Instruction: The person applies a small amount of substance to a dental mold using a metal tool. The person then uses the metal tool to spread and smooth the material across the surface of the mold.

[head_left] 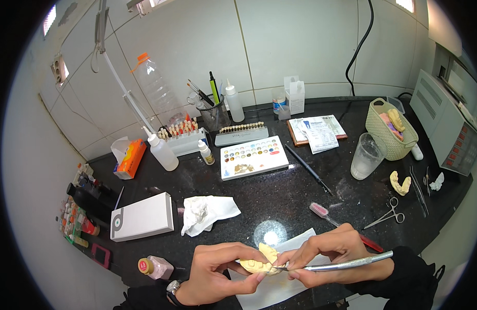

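My left hand [218,271] grips a pale yellow plaster dental cast [261,261] low in the head view. My right hand [334,253] holds a slim silver metal instrument [347,262], its tip touching the cast. Both hands hover over a white paper sheet [280,284] on the black counter [280,194]. A wristwatch [172,289] shows on my left wrist.
A crumpled white tissue [205,212], a white box [143,217], a pink toothbrush [323,213], scissors-like forceps [388,213], a second plaster cast [401,183], a plastic cup [366,156], a woven basket [391,129], a colour palette tray [254,156], squeeze bottles [161,150] and a pink bottle [156,267].
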### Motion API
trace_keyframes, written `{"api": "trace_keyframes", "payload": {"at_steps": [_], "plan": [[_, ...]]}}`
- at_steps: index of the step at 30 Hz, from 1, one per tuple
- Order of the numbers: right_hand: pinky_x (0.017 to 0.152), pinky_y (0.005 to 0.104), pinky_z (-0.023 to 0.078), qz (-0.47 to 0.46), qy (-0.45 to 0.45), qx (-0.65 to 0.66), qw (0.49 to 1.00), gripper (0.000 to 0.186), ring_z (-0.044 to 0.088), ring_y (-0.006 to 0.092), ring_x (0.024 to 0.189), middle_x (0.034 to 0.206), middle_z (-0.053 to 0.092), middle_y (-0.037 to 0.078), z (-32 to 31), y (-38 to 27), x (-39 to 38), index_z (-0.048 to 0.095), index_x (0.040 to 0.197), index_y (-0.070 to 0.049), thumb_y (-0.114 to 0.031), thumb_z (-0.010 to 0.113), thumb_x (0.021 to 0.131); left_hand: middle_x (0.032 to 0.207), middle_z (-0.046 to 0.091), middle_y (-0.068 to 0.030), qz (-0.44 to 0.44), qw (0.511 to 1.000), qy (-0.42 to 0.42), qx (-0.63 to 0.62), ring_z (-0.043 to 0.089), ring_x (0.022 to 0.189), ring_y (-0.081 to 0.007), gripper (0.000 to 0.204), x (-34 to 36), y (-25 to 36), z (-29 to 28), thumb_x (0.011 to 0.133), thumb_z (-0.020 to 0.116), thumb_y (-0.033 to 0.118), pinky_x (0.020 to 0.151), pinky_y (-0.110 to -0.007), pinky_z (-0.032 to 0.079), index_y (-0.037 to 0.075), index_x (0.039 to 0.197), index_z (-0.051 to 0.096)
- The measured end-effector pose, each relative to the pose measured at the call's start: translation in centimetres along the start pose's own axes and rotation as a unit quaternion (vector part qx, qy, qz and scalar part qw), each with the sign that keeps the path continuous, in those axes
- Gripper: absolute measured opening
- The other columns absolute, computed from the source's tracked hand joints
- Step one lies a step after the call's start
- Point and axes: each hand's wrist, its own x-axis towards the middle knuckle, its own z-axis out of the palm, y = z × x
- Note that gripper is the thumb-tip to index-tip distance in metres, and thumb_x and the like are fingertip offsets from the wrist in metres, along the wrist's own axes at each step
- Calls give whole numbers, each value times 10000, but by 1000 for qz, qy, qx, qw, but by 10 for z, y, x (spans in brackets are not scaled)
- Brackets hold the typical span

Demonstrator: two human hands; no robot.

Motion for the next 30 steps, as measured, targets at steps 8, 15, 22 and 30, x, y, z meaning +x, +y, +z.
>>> {"api": "trace_keyframes", "payload": {"at_steps": [8,15,22,30], "plan": [[847,319,516,-24,-18,-24,999,104,661,241,948,886,688,165,-3,0,2,670,864,22,-61,680,802,931,654,-152,32,998,-25,-57,651,824,-142,245,-1,-11,-2,747,709,-3,686,-225,575,-69,973,643],[877,377,520,-15,43,68,997,95,651,286,943,860,678,189,4,1,1,659,852,42,2,693,773,964,644,-162,0,992,-33,-125,648,850,-152,241,0,-10,-4,763,694,-21,732,-223,565,-82,988,629],[839,305,520,-50,2,23,998,117,666,223,924,922,687,169,0,7,2,675,880,21,-37,695,780,967,644,-161,-15,990,-35,-134,648,854,-149,243,-1,-12,-3,769,690,-22,741,-218,557,-84,995,624],[796,300,533,-36,58,22,997,129,673,236,905,907,688,170,6,5,-1,676,877,18,-49,710,772,969,644,-161,-23,986,-32,-165,647,850,-145,250,0,-12,-3,778,685,-18,740,-212,549,-95,1004,610]]}}
